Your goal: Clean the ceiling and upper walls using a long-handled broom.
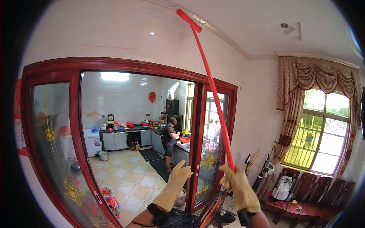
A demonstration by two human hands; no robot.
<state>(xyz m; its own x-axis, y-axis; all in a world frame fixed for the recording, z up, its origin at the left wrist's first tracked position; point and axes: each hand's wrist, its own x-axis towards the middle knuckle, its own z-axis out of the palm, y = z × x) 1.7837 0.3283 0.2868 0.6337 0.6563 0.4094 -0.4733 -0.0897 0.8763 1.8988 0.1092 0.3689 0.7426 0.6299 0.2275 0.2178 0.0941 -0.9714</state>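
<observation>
My right hand (pixel 239 185), in a tan rubber glove, grips the lower end of a long red pole (pixel 214 89). The pole slants up and left to a red brush head (pixel 188 21) at the patterned cornice (pixel 201 20), where wall and ceiling meet. Whether the bristles touch it is hard to tell. My left hand (pixel 180 178), gloved alike, is raised with its fingers apart and holds nothing. It appears in front of the doorway, left of the pole. Below and between my hands are a black plastic bag (pixel 179 219) and a dark object with orange stripes (pixel 211 211).
A red-framed sliding glass door (pixel 198 142) opens onto a kitchen, where a person (pixel 170 139) stands at the counter. Wooden chairs (pixel 305 206) holding a white backpack (pixel 283 188) stand under a curtained window (pixel 326 128). Long-handled tools (pixel 261 175) lean by the right wall.
</observation>
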